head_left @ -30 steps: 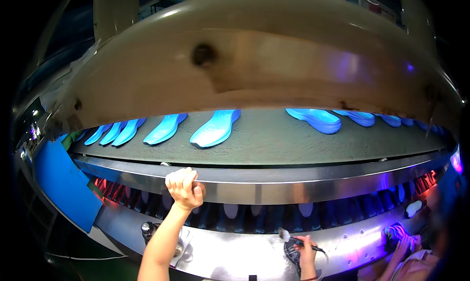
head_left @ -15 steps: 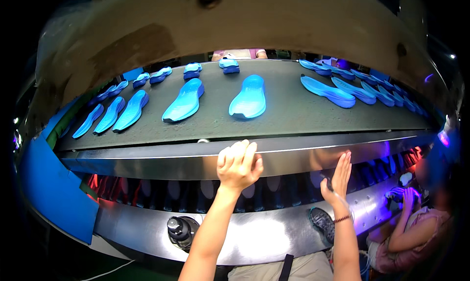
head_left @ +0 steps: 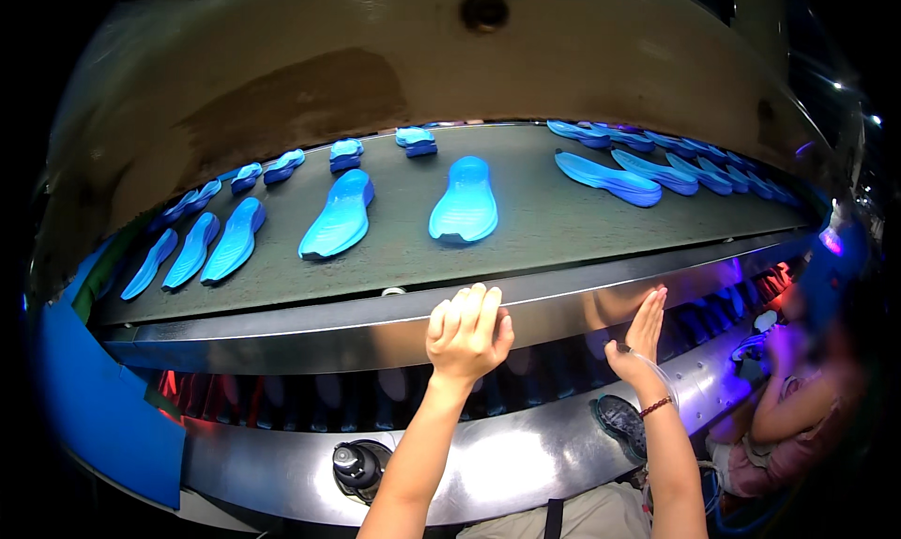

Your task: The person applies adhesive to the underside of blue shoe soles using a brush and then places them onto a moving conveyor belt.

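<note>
We are laying our left hand point(head_left: 469, 332) against the steel rail point(head_left: 282, 344), its fingers bending a little over the upper edge with small gaps between them and its thumb standing apart; whether they are gripping the rail, we cannot tell. We are raising our right hand point(head_left: 640, 346) farther along, in front of the same rail, and holding its four fingers straight and together while the thumb is spreading away. A small dark tip is showing by that thumb, but we cannot make out what it is, nor whether the fingertips are touching the metal. The rail is running across in front of us, between the dark belt point(head_left: 530, 224) and the lower steel shelf point(head_left: 253, 459). Bright blue soles point(head_left: 465, 201) are lying on the belt beyond our hands, and a brown hood point(head_left: 582, 65) is arching over it. Beside our right wrist, with its beaded bracelet point(head_left: 657, 406), a dark shoe point(head_left: 617, 421) is resting on the shelf; a black bottle point(head_left: 350, 464) is standing just left of our left forearm. At the right, a co-worker is sitting in purple light.
</note>
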Demonstrator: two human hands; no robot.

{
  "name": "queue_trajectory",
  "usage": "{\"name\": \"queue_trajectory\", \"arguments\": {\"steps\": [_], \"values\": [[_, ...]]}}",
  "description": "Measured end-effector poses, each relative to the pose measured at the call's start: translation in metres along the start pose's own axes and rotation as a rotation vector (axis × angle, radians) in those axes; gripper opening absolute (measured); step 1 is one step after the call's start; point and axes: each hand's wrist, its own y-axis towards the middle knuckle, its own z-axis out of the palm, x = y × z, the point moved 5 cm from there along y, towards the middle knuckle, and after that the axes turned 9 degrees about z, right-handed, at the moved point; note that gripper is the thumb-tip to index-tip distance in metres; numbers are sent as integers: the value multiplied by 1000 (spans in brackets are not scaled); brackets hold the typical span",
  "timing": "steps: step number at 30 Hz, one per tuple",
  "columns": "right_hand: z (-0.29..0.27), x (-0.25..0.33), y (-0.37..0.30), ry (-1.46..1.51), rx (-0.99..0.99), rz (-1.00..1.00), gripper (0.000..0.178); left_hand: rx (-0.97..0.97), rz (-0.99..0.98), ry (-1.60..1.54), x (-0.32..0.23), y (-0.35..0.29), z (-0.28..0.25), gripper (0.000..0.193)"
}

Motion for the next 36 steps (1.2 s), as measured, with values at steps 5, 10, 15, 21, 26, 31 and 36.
{"name": "queue_trajectory", "arguments": {"steps": [5, 10, 15, 21, 26, 31, 36], "values": [[5, -12, 6, -20, -5, -63, 101, 45, -15, -8, -1, 0, 8, 29], [13, -18, 7, 16, 45, -111, 102, 84, -62, 0, -2, 2, 1, 29], [16, -23, 7, 108, 124, -131, 101, 137, -278, -292, -11, 18, -18, 25], [23, -37, 6, 121, 105, -143, 99, -154, -550, -1932, -120, 105, -98, 65], [23, -34, 7, 172, 108, -177, 97, -173, -386, -2023, -166, 144, -125, 58], [20, -53, 8, 179, 103, -182, 93, -201, -287, -1958, -174, 159, -129, 51], [21, -47, 9, 184, 95, -203, 94, -203, -180, -1792, -168, 174, -150, 44]]}}
